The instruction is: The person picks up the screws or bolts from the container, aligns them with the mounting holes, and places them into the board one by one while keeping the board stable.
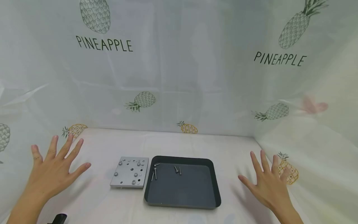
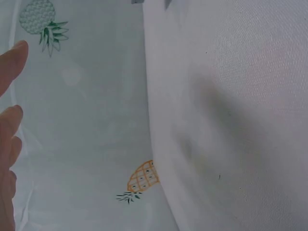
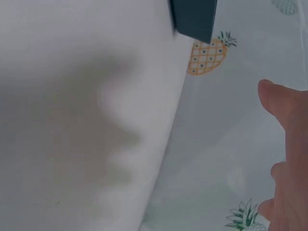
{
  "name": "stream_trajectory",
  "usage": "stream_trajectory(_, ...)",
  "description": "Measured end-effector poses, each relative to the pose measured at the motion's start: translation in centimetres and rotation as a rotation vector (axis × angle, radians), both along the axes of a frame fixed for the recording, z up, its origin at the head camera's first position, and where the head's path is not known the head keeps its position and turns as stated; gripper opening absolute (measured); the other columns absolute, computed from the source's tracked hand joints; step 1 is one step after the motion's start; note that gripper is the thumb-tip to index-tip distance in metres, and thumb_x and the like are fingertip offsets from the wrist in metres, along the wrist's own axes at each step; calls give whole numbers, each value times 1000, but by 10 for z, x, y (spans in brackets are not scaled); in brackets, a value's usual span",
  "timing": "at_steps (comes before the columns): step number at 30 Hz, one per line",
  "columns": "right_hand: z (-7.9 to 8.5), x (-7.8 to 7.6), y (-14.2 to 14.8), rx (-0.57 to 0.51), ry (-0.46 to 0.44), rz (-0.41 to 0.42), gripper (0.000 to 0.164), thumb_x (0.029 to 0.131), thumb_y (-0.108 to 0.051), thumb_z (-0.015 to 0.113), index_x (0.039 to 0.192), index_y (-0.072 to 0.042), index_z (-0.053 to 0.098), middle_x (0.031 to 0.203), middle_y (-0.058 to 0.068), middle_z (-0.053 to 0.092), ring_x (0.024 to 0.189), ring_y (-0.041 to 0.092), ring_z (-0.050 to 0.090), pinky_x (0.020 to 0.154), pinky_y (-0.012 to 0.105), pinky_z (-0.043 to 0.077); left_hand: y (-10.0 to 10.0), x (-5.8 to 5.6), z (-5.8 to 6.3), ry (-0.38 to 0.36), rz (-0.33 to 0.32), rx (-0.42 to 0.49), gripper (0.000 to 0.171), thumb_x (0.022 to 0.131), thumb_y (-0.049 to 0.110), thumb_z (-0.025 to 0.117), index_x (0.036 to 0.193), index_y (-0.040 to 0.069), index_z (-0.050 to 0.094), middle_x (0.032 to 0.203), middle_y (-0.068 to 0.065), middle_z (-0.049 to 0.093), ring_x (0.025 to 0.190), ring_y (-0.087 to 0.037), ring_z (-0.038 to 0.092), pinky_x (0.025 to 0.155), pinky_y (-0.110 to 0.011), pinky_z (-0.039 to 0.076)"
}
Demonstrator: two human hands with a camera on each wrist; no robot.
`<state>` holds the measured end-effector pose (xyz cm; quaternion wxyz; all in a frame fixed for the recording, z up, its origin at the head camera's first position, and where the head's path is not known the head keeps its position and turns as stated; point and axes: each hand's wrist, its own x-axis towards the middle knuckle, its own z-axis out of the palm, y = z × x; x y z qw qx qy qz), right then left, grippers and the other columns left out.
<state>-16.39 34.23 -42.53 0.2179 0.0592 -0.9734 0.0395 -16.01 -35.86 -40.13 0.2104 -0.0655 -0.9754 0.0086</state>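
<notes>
My left hand (image 1: 53,172) is held up over the left side of the white table, its fingers spread and nothing in them. On the right, my right hand (image 1: 268,183) also hovers with spread fingers, touching nothing. Between the hands lie a silver metal plate (image 1: 127,178) and a dark grey tray (image 1: 181,189). Several socket-head screws (image 1: 135,174) sit in the plate, among small holes. Loose screws (image 1: 155,173) lie at the tray's left, and two shorter screws (image 1: 176,169) rest near its back middle. Each wrist view shows only part of its hand.
A white cloth covers the table (image 1: 112,205). Behind it hangs a pale curtain (image 1: 179,68) printed with pineapples, which also closes in the right side. A black object (image 1: 59,218) pokes in at the bottom left edge, its kind unclear.
</notes>
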Motion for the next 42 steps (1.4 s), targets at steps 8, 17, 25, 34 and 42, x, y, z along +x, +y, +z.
stream_trajectory(8, 17, -12, -15, 23, 32, 34, 106, 92, -72, 66, 172, -22, 18, 175, 23, 16, 155, 63, 4, 113, 83, -13, 5, 0, 1, 12, -23, 5, 102, 97, 69, 62, 172, 33, 4, 178, 3, -10, 160, -34, -25, 111, -71, -30)
stream_trajectory(17, 35, -27, -37, 29, 66, 137, 104, 93, -66, 69, 172, -22, 19, 174, 22, 22, 159, 55, 9, 114, 86, 4, 10, 0, -4, 26, -60, 17, 102, 98, 66, 62, 172, 31, 4, 179, -1, -7, 161, -33, -23, 112, -72, -28)
stream_trajectory(25, 54, -41, -61, 4, 18, 227, 97, 95, -60, 71, 170, -18, 25, 173, 22, 25, 156, 55, 21, 113, 84, 18, 19, 1, -10, 35, -87, 70, 100, 99, 62, 64, 173, 25, 8, 179, -8, 1, 162, -38, -17, 112, -74, -25)
stream_trajectory(34, 66, -54, -77, -35, -33, 293, 93, 97, -53, 72, 169, -15, 28, 171, 24, 30, 153, 54, 30, 118, 74, 25, 37, 1, -21, -5, -182, 247, 94, 102, 51, 67, 173, 19, 14, 177, -16, 10, 163, -45, -2, 116, -73, -21)
stream_trajectory(42, 66, -61, -95, -123, -96, 361, 89, 99, -52, 71, 169, -13, 30, 169, 23, 34, 147, 50, 43, 112, 70, 39, 52, 6, -24, -86, -216, 462, 86, 107, 41, 63, 173, 22, 12, 178, -13, 10, 163, -43, 5, 125, -66, -8)
